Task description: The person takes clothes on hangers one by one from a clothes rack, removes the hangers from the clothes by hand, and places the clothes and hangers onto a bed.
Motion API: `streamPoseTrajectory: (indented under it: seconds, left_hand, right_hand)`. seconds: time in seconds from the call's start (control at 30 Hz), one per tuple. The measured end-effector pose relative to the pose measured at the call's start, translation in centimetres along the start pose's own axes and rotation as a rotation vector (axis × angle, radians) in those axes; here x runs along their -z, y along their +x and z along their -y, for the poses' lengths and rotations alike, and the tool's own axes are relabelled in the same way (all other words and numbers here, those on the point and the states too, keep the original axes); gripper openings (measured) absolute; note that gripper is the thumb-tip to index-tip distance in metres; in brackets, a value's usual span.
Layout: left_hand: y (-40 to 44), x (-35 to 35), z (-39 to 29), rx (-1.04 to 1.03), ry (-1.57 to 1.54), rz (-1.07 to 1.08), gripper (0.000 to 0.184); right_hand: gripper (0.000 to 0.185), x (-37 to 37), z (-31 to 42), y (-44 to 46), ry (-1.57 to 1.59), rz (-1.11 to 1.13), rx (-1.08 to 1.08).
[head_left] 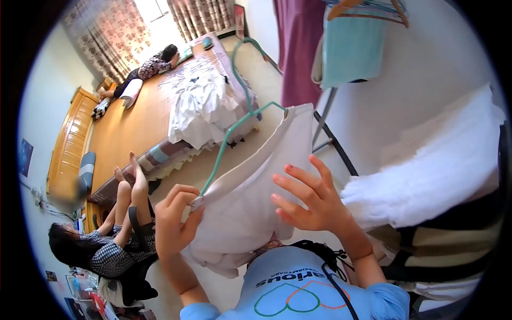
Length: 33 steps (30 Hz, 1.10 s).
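A: Anything holding things?

B: Bed (120,141), upper left: bears a heap of white clothes (205,109) toward its near end. Also on it, a rolled pillow (132,93) and a person (154,66) lying down. Desk (80,290), lower left: crowded with small items, too small to name.

A: Hanging things?

B: Upper right. Pale teal towel (352,50) under hangers (368,8), purple cloth (298,53) beside it. Right side: white bundle (426,176) above striped fabric (442,242).

A: Green hanger (218,154)?

B: Mid-view, hook up, one arm slanting down to the left hand (178,216), the other reaching up right. White garment (256,184) spans both ends and droops below.

A: Grip?

B: Left hand pinched closed, thumb against fingers, on the garment's corner at the hanger's lower end. Most of the hanger rises above that pinch; the garment spreads to its right.

A: Right hand (312,197)?

B: Open, fingers spread and slightly bent, over the garment's right part, below the hanger's far end. Contact with the garment: cannot tell.

A: Others near?

B: Second person (101,250) seated lower left, legs raised toward the bed, apart from both hands.
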State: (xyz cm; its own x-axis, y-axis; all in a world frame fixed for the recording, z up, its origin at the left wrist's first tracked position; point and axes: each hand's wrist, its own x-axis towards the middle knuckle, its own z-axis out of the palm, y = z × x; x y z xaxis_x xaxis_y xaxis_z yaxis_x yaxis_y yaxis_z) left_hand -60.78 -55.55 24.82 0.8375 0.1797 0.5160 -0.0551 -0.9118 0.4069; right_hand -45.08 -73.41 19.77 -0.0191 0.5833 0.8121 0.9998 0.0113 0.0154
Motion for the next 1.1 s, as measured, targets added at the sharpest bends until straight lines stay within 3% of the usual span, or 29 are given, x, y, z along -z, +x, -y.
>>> streamPoseTrajectory:
  seconds: [0.27, 0.37, 0.47, 0.63, 0.73, 0.8, 0.87, 1.0, 1.1]
  left_hand:
    - [2.6, 3.1, 10.5, 0.091, 0.135, -0.103, 0.012]
    - [4.3, 3.7, 13.5, 0.044, 0.237, -0.155, 0.011]
    - [5.7, 4.3, 16.4, -0.016, 0.399, -0.172, 0.012]
    - [8.2, 3.4, 21.9, -0.036, 0.503, -0.162, 0.015]
    - [10.4, 2.5, 25.4, -0.028, 0.582, -0.186, 0.014]
    - [12.7, 2.0, 27.5, -0.031, 0.633, -0.103, 0.021]
    - [15.6, 2.3, 29.8, -0.022, 0.728, -0.064, 0.021]
    - [20.6, 4.1, 35.3, -0.162, 0.917, -0.054, 0.009]
    - [23.3, 5.8, 38.2, -0.1, 1.017, -0.001, 0.025]
  right_hand:
    - [0.017, -11.7, -5.4, 7.5, 0.028, -0.083, 0.177]
    - [0.039, -15.0, -8.8, 10.7, 0.142, -0.012, -0.214]
    - [0.046, -18.1, -12.0, 14.8, 0.405, -0.095, -0.308]
    - [0.062, -25.1, -16.4, 20.2, 0.668, -0.285, -0.216]
    - [0.062, -29.4, -19.7, 23.0, 0.648, -0.346, -0.229]
    - [0.058, -31.3, -22.2, 25.5, 0.422, -0.356, -0.11]
    - [0.042, -32.6, -24.2, 28.3, 0.677, -0.302, -0.086]
    - [0.029, -35.6, -28.6, 32.7, 0.644, -0.273, 0.03]
    - [0.031, -38.7, -31.4, 35.3, 0.521, -0.454, -0.008]
